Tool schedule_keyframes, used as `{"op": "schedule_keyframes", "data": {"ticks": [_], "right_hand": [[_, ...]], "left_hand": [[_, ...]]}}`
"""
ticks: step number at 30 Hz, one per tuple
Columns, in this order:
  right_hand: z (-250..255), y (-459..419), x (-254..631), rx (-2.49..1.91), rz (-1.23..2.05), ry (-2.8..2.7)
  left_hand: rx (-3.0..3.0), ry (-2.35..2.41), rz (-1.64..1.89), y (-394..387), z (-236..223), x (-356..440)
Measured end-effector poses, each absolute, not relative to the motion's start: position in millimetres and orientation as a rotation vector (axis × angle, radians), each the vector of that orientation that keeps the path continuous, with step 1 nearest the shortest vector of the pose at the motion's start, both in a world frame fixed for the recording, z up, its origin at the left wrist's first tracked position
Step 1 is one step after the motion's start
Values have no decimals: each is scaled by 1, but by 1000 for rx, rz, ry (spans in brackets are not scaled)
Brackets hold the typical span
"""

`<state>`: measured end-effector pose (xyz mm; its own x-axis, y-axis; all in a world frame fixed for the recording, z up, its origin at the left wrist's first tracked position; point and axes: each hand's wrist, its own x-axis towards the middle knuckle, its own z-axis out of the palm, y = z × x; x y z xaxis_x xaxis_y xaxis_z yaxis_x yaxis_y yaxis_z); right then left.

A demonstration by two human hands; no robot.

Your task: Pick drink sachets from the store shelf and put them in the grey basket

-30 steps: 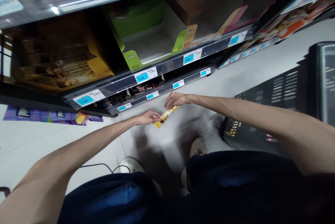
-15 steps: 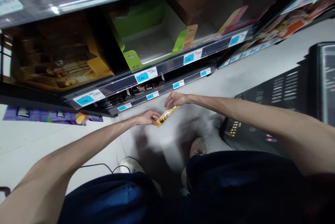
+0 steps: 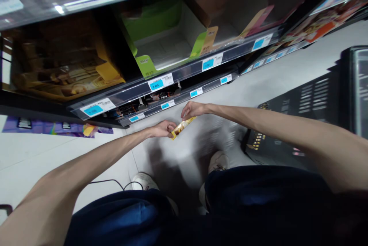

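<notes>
Head view: I note left hand (image 3: 163,128) and right hand (image 3: 193,109), each grip pinching an end of the yellow packet (image 3: 182,127), near the lower shelf's (image 3: 181,98) front edge. Packet in hand; whether opened, I cannot tell.

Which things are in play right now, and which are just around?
In play:
- yellow packet, between the hands
- left hand, at its lower end
- right hand, at its upper end

Apparently just around, untouched:
- green box, on the shelf
- price tag, on the shelf edge
- black cable, on the floor
</notes>
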<state>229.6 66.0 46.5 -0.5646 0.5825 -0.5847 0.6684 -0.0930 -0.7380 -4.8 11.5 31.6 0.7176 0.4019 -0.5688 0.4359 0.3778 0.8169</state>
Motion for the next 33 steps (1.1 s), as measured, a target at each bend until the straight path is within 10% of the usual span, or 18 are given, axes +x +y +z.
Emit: {"op": "schedule_keyframes", "data": {"ticks": [33], "right_hand": [[72, 10, 180, 207, -553, 2780]], "left_hand": [[868, 397, -316, 20, 17, -13]]}}
